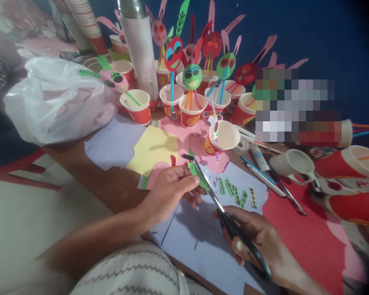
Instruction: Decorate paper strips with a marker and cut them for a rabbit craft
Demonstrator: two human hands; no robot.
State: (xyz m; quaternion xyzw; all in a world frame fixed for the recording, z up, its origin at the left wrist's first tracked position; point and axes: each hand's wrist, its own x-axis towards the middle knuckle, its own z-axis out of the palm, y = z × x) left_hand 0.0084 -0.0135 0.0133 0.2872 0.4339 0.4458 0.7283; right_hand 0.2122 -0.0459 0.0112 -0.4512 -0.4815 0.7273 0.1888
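My left hand (175, 184) pinches a small piece of green paper (194, 171) between thumb and fingers. Black-handled scissors (242, 241) are gripped in my right hand (255, 235), with their long metal blades pointing up and left against the green paper. Whether the blades are apart is hard to make out. Under both hands lies lilac paper (199, 237) with dark drawn lines. Several small green strips with black markings (236, 194) rest on it, right of the blades. Just beyond the blade tips is a black pen-like piece (188, 157), partly over the papers.
Red paper cups (193, 112) with painted faces on straws crowd the back. A white flask (138, 53) rises among them. At left sits a white plastic bag (61, 98); at right, a white mug (295, 164), a paintbrush (290, 196) and red paper (304, 241). Yellow paper (155, 149) lies mid-table.
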